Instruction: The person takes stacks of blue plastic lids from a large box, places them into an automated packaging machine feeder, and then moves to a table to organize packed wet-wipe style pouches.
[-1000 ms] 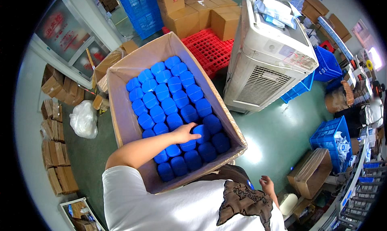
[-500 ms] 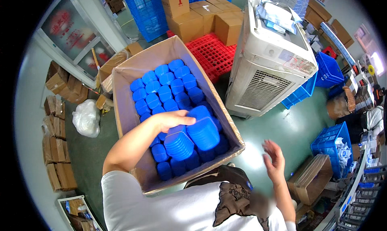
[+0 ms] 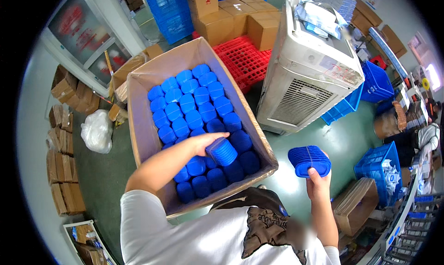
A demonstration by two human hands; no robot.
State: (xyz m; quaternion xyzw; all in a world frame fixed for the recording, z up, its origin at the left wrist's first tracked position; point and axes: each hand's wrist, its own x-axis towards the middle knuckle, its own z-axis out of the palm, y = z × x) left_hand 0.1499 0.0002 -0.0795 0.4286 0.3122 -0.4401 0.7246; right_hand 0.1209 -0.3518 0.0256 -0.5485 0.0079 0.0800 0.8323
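Observation:
A large cardboard box (image 3: pixel 270 165) stands before me, packed with rows of blue stacks (image 3: pixel 187 103) of rounded flat pieces, thin bands across several of them. Inside it, my left hand (image 3: pixel 207 142) grips one stack of blue pieces (image 3: pixel 224 152) tilted above the others, its layered edge showing. My right hand (image 3: pixel 319 179) is outside the box on the right, holding up another banded stack of blue pieces (image 3: pixel 309 159) with the thumb against its near face. What exactly the pieces are, I cannot tell.
Beyond the box lies a red pallet (image 3: pixel 243 57) bearing cardboard cartons (image 3: pixel 217 27). A white air cooler (image 3: pixel 305 80) stands to the right. Further right are a blue crate (image 3: pixel 377 172) and an open carton (image 3: pixel 356 205). A white plastic bag (image 3: pixel 97 131) sits on the floor at left.
A stack of blue pieces has passed into my right hand, which was empty, and is now out of the box. My left hand, earlier holding two stacks, now has one.

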